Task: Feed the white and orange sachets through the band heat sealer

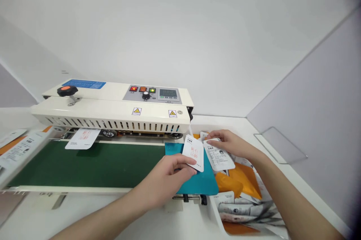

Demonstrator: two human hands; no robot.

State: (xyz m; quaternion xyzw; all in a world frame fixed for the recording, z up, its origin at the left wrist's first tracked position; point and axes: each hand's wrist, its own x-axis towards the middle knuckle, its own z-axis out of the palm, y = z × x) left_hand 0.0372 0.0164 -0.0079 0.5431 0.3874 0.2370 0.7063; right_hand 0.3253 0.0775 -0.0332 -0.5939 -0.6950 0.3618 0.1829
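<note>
Left hand (172,174) pinches the left packet (193,150), right hand (229,144) the right packet (220,158); I judge that a slackened pinch could drop the latter into the bin (213,210).

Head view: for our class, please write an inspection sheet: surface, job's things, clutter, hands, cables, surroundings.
Surface: green belt before cream machine; teal sheet over the belt's right end.
Job's things: one white pouch in the left hand, a second pouch in the right hand, a third pouch partly under the machine.
Clutter: orange and white packets heaped in a white bin; more packets at far left.
Hands: left grips its pouch's lower end; right pinches its pouch's upper end.
Cables: nothing seen.
Surroundings: white wall behind; wire frame at right.
</note>
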